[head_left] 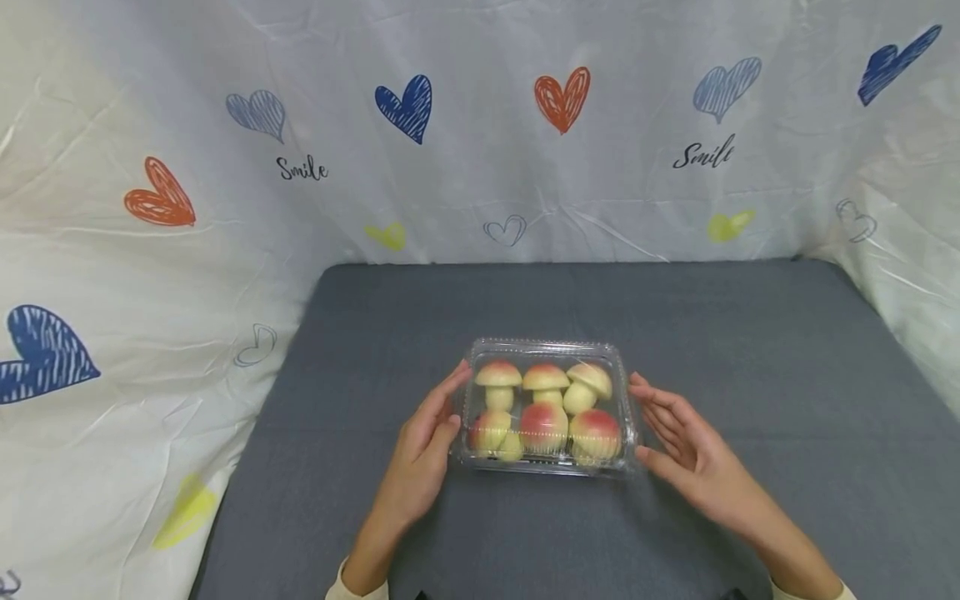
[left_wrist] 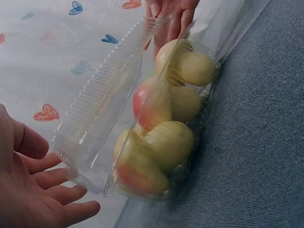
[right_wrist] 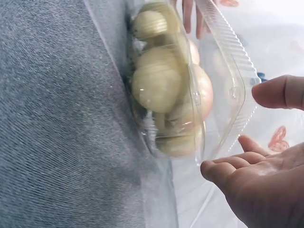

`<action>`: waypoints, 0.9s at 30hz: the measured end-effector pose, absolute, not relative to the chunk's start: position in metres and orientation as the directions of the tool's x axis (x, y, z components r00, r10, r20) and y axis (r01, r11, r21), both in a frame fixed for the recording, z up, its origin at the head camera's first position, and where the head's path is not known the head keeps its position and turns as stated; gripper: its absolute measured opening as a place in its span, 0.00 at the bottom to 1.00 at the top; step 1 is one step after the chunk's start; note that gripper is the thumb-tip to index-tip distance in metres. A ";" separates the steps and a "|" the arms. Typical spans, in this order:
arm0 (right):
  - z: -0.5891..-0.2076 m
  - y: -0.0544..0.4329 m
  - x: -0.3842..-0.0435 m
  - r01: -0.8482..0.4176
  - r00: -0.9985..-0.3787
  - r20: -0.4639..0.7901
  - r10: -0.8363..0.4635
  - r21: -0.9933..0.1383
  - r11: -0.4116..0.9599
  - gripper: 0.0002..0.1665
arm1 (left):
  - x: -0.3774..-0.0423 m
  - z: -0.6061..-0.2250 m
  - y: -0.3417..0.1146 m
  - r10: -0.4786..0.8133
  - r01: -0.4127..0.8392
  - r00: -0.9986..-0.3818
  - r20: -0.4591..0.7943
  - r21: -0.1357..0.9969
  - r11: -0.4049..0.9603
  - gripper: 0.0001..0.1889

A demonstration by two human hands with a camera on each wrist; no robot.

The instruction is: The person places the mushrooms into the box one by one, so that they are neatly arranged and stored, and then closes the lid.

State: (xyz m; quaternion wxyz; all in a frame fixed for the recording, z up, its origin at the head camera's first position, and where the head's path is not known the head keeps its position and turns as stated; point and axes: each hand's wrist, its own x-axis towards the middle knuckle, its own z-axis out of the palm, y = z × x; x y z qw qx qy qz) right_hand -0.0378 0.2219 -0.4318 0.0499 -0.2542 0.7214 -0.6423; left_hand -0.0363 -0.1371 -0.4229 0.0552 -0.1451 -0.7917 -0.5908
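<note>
A clear plastic clamshell box sits at the middle of the table, with several toy mushrooms inside, pale yellow with reddish caps. My left hand is at the box's left side, fingers extended, fingertips right at the edge of the lid. On the other side, my right hand has its thumb and fingertips right at the lid's right edge, palm turned inward. Both wrist views show the lid tilted up from the base, with a wedge-shaped gap between them.
A dark grey cloth covers the table. Behind it and along the sides hangs a white curtain printed with coloured hearts and the word "Smile".
</note>
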 end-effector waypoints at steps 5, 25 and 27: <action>-0.438 0.221 -0.037 -0.330 -0.862 0.276 -0.425 -0.942 0.058 0.42 | -0.035 -0.426 -0.136 0.162 0.267 -0.959 0.232 0.932 0.246 0.39; -0.443 0.220 -0.028 -0.060 -0.923 -0.054 -0.380 -0.957 0.283 0.43 | -0.027 -0.441 -0.142 0.164 0.156 -0.980 0.114 0.949 0.272 0.41; -0.443 0.221 -0.028 -0.049 -0.928 -0.076 -0.364 -0.945 0.322 0.40 | -0.025 -0.443 -0.144 0.146 0.102 -0.987 0.060 0.948 0.302 0.40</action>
